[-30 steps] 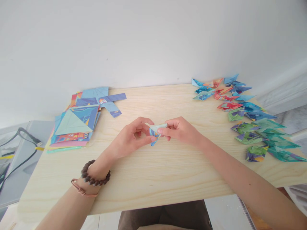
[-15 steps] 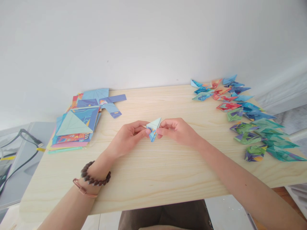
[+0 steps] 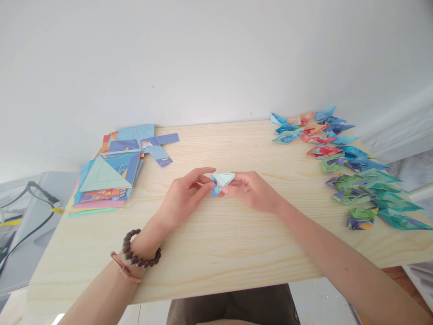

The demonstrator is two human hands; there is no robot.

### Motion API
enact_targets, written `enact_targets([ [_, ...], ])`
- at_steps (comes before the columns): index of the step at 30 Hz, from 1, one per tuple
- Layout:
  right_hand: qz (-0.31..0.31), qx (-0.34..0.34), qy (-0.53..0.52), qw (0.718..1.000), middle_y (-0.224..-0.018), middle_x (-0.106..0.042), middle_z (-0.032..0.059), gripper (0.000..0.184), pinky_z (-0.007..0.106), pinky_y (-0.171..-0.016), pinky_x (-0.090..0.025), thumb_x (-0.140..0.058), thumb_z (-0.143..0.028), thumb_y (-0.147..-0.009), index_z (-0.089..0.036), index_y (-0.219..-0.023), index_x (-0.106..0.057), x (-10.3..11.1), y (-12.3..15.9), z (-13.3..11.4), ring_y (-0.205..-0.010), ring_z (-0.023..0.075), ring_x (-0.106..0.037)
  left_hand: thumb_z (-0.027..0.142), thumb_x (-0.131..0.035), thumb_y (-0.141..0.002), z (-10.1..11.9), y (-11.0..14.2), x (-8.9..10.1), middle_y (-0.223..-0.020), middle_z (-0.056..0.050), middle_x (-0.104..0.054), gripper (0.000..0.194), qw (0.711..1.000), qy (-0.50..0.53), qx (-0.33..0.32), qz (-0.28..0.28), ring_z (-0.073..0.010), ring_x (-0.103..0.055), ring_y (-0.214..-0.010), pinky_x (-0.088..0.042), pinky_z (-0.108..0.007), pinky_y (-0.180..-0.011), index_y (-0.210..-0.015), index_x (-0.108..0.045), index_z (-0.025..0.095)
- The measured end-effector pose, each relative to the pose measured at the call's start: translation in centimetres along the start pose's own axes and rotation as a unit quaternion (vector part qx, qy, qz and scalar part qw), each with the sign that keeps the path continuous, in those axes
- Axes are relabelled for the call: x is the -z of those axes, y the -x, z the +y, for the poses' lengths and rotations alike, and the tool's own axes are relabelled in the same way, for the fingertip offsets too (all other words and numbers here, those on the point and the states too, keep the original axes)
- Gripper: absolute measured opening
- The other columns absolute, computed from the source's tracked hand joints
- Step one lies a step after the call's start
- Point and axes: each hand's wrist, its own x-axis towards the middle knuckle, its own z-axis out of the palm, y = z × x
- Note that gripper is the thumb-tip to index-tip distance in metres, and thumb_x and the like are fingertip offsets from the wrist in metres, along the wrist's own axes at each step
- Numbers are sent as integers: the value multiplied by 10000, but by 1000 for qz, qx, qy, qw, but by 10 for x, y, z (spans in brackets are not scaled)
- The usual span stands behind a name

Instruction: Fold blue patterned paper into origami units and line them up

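Note:
A small piece of folded origami paper (image 3: pixel 223 179), pale green on top with blue and orange print below, is held between both hands over the middle of the table. My left hand (image 3: pixel 189 194) pinches its left edge between thumb and fingers, the index finger reaching along the top. On the other side, my right hand (image 3: pixel 252 189) grips the right part, thumb in front and fingers behind. The fingers cover some of the paper's lower part.
At left on the wooden table (image 3: pixel 216 253) lies a stack of printed paper sheets (image 3: pixel 104 174), with a few blue paper strips (image 3: pixel 165 139) beyond it. Several folded paper boats (image 3: pixel 352 189) stand in rows at right. A black cable (image 3: pixel 39 189) lies off the left edge.
The folded paper has turned in my fingers, its pale flap now lying level and pointing right instead of up. My left index finger has stretched out along the top.

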Motion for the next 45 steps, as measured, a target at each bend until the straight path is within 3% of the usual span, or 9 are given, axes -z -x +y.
enact_targets([
  [6, -24, -12, 10, 1000, -890, -712, 47, 271, 272, -734, -488, -531, -348, -849, -171, -1002, -668, 4, 2, 3, -852, 168, -652, 336, -507, -876, 0, 1, 0, -865, -39, -656, 387, 1000, 21, 1, -10, -134, -610, -770, -498, -245, -735, -1228, -496, 177],
  [12, -16, 14, -6, 1000, -859, -701, 42, 279, 250, -712, -493, -516, -344, -866, -166, -1042, -638, 2, 1, 6, -827, 155, -656, 351, -538, -853, 4, 2, 0, -882, -29, -647, 393, 997, -66, -23, -17, -118, -586, -743, -487, -225, -693, -1213, -552, 192],
  [20, 19, 81, 163, 983, -786, -698, 3, 234, 211, -643, -422, -471, -325, -896, -172, -830, -635, -2, -1, 8, -688, 106, -612, 347, -592, -807, 5, 3, 5, -844, -8, -678, 391, 996, -88, -13, -24, -106, -586, -651, -484, -224, -664, -1163, -536, 195],
  [28, 56, 99, 213, 970, -701, -655, -10, 200, 208, -593, -384, -477, -301, -881, -170, -796, -601, -10, -1, 9, -596, 85, -550, 216, -521, -802, 11, 4, 2, -807, 20, -674, 338, 986, -165, -21, -7, -92, -562, -616, -447, -200, -647, -1137, -480, 195],
  [32, 147, 107, 279, 943, -608, -606, -20, 99, 221, -594, -393, -539, -240, -808, -175, -802, -613, -18, 0, 8, -572, 99, -541, 183, -485, -808, 14, 5, 0, -833, 13, -659, 379, 989, -150, -1, 14, -103, -583, -656, -420, -186, -587, -1184, -443, 211],
  [35, 197, 123, 270, 934, -707, -657, -21, 134, 214, -602, -416, -549, -213, -801, -183, -921, -601, -22, 0, 7, -574, 88, -564, 222, -469, -838, 14, 5, -2, -824, 7, -660, 312, 991, -128, 16, 26, -115, -600, -690, -413, -183, -567, -1150, -481, 215],
  [40, 232, 214, 294, 902, -739, -668, -20, 153, 207, -609, -432, -519, -166, -832, -199, -944, -617, -23, 0, 7, -615, 85, -583, 241, -479, -846, 11, 5, -6, -807, -8, -665, 299, 997, -60, 39, 38, -112, -596, -645, -445, -208, -618, -1139, -479, 180],
  [45, 244, 305, 320, 863, -707, -634, -7, 230, 211, -606, -445, -509, -100, -814, -206, -961, -650, -18, -3, 14, -618, 85, -552, 290, -500, -865, 10, 3, -7, -805, -26, -674, 390, 991, 100, 86, 11, -129, -630, -699, -478, -227, -685, -1225, -455, 146],
])
